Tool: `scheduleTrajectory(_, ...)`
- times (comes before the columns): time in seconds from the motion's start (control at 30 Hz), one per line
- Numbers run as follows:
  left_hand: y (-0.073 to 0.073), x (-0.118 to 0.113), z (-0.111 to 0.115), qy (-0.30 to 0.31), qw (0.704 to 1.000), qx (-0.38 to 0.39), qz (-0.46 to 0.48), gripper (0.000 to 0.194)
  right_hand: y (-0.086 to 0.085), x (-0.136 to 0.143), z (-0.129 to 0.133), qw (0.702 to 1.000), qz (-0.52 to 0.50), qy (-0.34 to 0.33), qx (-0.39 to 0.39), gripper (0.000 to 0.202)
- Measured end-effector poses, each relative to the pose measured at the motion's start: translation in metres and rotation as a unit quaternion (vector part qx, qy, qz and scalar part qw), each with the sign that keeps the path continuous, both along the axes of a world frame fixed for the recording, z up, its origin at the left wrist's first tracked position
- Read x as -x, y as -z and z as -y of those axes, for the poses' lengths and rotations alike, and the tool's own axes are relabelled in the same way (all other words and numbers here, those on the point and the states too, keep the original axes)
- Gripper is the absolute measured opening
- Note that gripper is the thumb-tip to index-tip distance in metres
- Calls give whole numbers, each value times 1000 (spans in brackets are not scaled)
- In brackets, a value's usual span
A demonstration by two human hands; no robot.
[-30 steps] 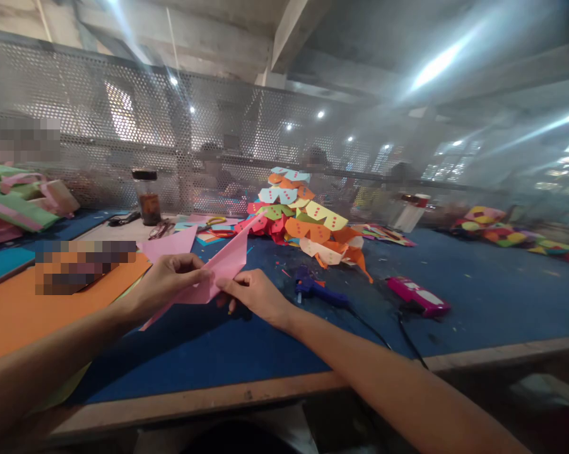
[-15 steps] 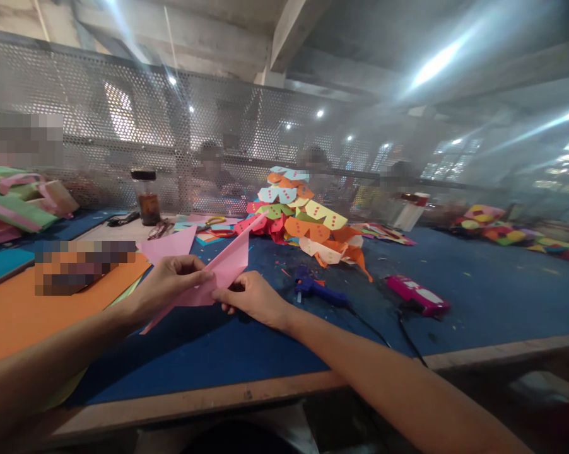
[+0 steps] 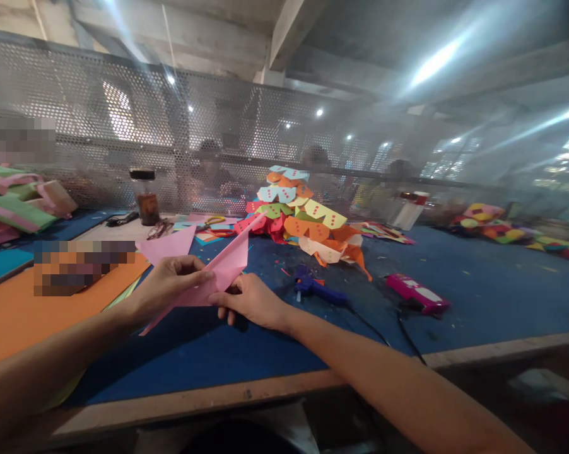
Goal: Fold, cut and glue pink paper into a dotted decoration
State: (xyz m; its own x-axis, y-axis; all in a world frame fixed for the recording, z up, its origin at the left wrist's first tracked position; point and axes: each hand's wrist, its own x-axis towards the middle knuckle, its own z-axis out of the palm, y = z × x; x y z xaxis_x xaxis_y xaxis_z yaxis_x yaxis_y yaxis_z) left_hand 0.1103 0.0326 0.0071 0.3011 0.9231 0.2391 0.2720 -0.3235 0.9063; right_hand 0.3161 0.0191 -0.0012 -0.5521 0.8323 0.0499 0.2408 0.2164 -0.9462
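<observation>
A folded piece of pink paper (image 3: 228, 260) with pointed ends is held up above the blue table (image 3: 180, 359). My left hand (image 3: 175, 280) pinches it near the middle, thumb on the near face. From the right, my right hand (image 3: 246, 301) grips its lower edge between thumb and fingers. Some of the fingertips are hidden behind the paper. Beyond the hands rises a pile of colourful folded paper pieces (image 3: 308, 227) with red dots. To the right of my right hand lies a blue glue gun (image 3: 320, 287) with a cord.
Orange paper sheets (image 3: 10, 315) lie at left, beneath a blurred-out patch. Farther back stand a dark-lidded jar (image 3: 147, 198) and yellow-handled scissors (image 3: 214, 221). A magenta box (image 3: 417, 294) with a cord rests at right. A perforated metal screen (image 3: 218, 120) closes off the back, people behind it.
My right hand has shifted slightly left and down along the paper's lower edge. My left hand and the paper stay almost where they were.
</observation>
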Motion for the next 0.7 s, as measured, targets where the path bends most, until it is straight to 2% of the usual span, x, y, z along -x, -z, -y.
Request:
scheduleTrajectory(0.47,0,1,-1,0,1000,-19,-1,30,-6,2,3,1000,-13,8,-14,53)
scheduleTrajectory(0.7,-2,0,-1,2,1000,-17,3,31,-4,1,2,1000,-28,7,-9,56)
